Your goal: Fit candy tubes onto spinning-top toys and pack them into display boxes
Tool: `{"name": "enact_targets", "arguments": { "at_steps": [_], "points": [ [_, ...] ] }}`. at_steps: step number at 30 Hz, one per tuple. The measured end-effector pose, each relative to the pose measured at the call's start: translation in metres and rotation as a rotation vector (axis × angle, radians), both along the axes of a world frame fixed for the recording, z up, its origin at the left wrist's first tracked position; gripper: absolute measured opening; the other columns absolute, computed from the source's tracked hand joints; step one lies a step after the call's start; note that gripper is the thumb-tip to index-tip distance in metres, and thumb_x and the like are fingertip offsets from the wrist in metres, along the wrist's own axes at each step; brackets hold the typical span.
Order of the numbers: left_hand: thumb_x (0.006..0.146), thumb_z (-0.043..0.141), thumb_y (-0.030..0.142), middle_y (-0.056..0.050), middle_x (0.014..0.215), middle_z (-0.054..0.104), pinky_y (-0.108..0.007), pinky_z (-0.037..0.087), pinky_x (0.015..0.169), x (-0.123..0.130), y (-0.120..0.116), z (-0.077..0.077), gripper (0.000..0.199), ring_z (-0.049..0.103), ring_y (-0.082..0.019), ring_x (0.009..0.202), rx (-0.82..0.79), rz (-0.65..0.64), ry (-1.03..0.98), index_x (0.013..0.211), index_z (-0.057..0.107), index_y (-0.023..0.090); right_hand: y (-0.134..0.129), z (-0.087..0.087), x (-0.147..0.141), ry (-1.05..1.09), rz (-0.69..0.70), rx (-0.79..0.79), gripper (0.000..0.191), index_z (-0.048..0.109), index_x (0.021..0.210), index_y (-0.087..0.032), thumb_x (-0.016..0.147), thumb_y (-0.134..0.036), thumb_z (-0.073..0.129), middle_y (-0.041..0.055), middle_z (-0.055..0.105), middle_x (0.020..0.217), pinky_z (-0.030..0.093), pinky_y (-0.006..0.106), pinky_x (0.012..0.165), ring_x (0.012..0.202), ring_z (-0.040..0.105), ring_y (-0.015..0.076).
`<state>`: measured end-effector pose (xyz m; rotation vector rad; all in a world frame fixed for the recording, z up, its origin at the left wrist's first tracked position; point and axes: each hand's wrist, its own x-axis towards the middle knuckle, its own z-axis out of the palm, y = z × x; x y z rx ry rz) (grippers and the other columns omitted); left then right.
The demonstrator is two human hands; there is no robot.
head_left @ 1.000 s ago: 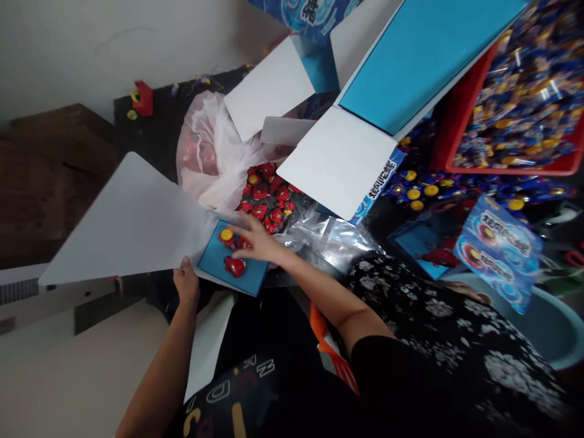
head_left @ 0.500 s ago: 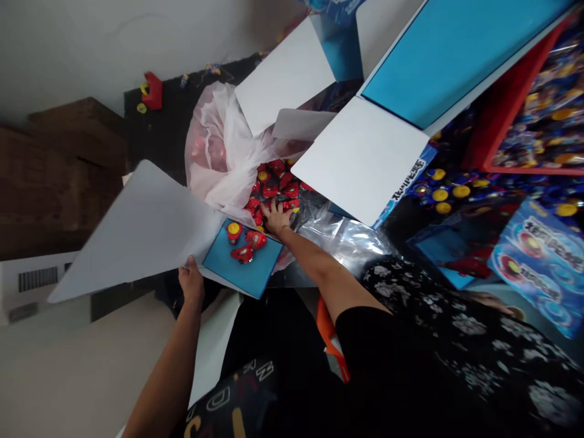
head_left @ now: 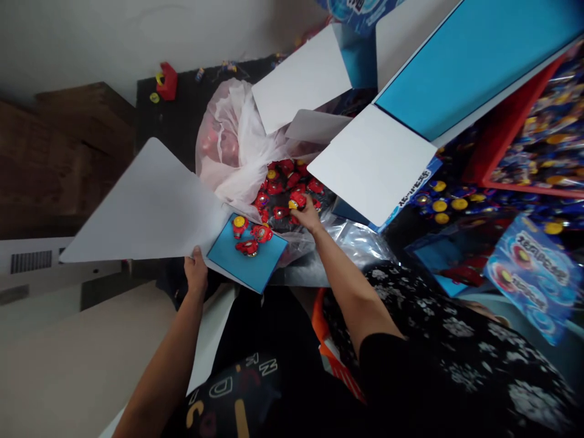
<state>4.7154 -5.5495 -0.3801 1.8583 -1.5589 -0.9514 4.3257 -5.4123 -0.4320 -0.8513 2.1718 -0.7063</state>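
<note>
My left hand (head_left: 196, 267) is closed on the edge of a cardboard box, by its large white flap (head_left: 141, 210). The box's blue interior (head_left: 232, 267) faces up, with 3 red toys (head_left: 247, 247) lying in it, one showing a yellow disc. To the right, my right hand (head_left: 309, 216) has its fingers closed round a red toy with a yellow part (head_left: 297, 200). That hand is over a loose pile of similar red toys (head_left: 279, 187), beside a thin pinkish-white plastic bag (head_left: 232, 152) with more red shapes inside.
Another open box with white flaps (head_left: 374, 161) and a blue inside stands behind right. Beyond are blue-and-yellow toys (head_left: 440, 204) and a red crate (head_left: 479, 161) of wrapped items. A person in a floral black garment (head_left: 460, 325) is at my right, near a printed blue box (head_left: 531, 274).
My right hand has moved back and right from the pile and now grips a red toy; before, its fingers were spread over the toys. My left hand still holds the box.
</note>
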Motion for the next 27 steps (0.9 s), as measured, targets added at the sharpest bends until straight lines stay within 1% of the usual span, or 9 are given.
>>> {"name": "enact_targets", "arguments": {
  "at_steps": [3, 6, 10, 12, 15, 18, 22, 25, 27],
  "points": [
    [0.104, 0.066, 0.048, -0.013, 0.121, 0.074, -0.056, 0.050, 0.118, -0.003, 0.000, 0.000, 0.038, 0.068, -0.027, 0.125, 0.001, -0.003, -0.012, 0.115, 0.070, 0.012, 0.004, 0.042, 0.038, -0.042, 0.071, -0.220, 0.078, 0.010, 0.170, -0.013, 0.102, -0.032, 0.043, 0.0197, 0.052, 0.160, 0.053, 0.041, 0.114, 0.136, 0.060, 0.0222],
    [0.104, 0.066, 0.049, -0.013, 0.122, 0.074, -0.057, 0.050, 0.117, -0.008, -0.001, 0.003, 0.039, 0.068, -0.028, 0.124, 0.005, -0.023, -0.024, 0.117, 0.071, 0.012, -0.007, 0.082, 0.092, -0.077, 0.218, -0.395, 0.083, 0.034, 0.166, -0.022, 0.094, -0.047, 0.066, 0.0135, 0.050, 0.164, 0.048, 0.042, 0.120, 0.145, 0.054, 0.0261],
    [0.105, 0.064, 0.050, -0.014, 0.130, 0.072, -0.057, 0.048, 0.120, -0.012, -0.004, 0.007, 0.042, 0.066, -0.028, 0.129, 0.000, -0.069, -0.015, 0.125, 0.070, 0.013, -0.027, 0.096, 0.104, -0.001, 0.266, -0.457, 0.091, 0.040, 0.167, -0.026, 0.092, -0.069, 0.069, 0.0113, 0.041, 0.172, 0.037, 0.046, 0.130, 0.159, 0.038, 0.0306],
    [0.105, 0.064, 0.050, -0.014, 0.127, 0.072, -0.057, 0.048, 0.118, -0.011, -0.004, 0.008, 0.042, 0.067, -0.028, 0.128, 0.009, -0.059, -0.027, 0.122, 0.070, 0.012, -0.032, 0.081, 0.070, 0.152, 0.069, -0.308, 0.092, 0.035, 0.170, -0.020, 0.098, -0.070, 0.060, 0.0161, 0.034, 0.175, 0.029, 0.049, 0.134, 0.164, 0.029, 0.0328],
    [0.105, 0.064, 0.050, -0.013, 0.123, 0.073, -0.057, 0.050, 0.116, -0.008, -0.003, 0.008, 0.041, 0.068, -0.028, 0.124, 0.028, -0.030, -0.049, 0.118, 0.071, 0.013, -0.034, 0.041, -0.005, 0.247, -0.226, 0.147, 0.103, 0.026, 0.174, -0.017, 0.096, -0.075, 0.060, 0.0232, 0.021, 0.179, 0.023, 0.060, 0.133, 0.166, 0.020, 0.0440],
    [0.105, 0.063, 0.050, -0.013, 0.123, 0.074, -0.056, 0.052, 0.115, -0.009, 0.000, 0.008, 0.040, 0.069, -0.027, 0.122, 0.033, -0.018, -0.044, 0.117, 0.071, 0.012, -0.039, -0.002, -0.057, 0.115, -0.285, 0.405, 0.109, 0.024, 0.173, -0.009, 0.095, -0.077, 0.059, 0.0312, 0.028, 0.173, 0.033, 0.061, 0.128, 0.161, 0.031, 0.0477],
    [0.107, 0.058, 0.047, -0.018, 0.133, 0.072, -0.051, 0.048, 0.122, -0.016, 0.002, 0.009, 0.042, 0.066, -0.030, 0.133, 0.027, -0.016, -0.017, 0.124, 0.069, 0.011, -0.059, -0.043, -0.052, 0.075, -0.284, 0.444, 0.120, 0.020, 0.175, -0.020, 0.085, -0.087, 0.064, 0.0301, 0.017, 0.177, 0.045, 0.062, 0.119, 0.156, 0.038, 0.0503],
    [0.107, 0.056, 0.046, -0.019, 0.140, 0.070, -0.044, 0.045, 0.126, -0.017, 0.002, 0.010, 0.044, 0.062, -0.030, 0.139, 0.024, -0.037, 0.003, 0.131, 0.068, 0.011, -0.080, -0.058, -0.035, 0.088, -0.311, 0.449, 0.121, 0.014, 0.176, -0.028, 0.084, -0.093, 0.057, 0.0278, 0.004, 0.179, 0.047, 0.069, 0.112, 0.157, 0.031, 0.0549],
    [0.105, 0.058, 0.047, -0.019, 0.136, 0.071, -0.043, 0.044, 0.126, -0.017, 0.002, 0.010, 0.045, 0.063, -0.031, 0.139, 0.025, -0.053, 0.002, 0.129, 0.069, 0.011, -0.094, -0.063, -0.035, 0.088, -0.351, 0.448, 0.117, 0.015, 0.176, -0.024, 0.087, -0.095, 0.047, 0.0312, 0.010, 0.176, 0.049, 0.071, 0.108, 0.155, 0.033, 0.0555]
  ]
}}
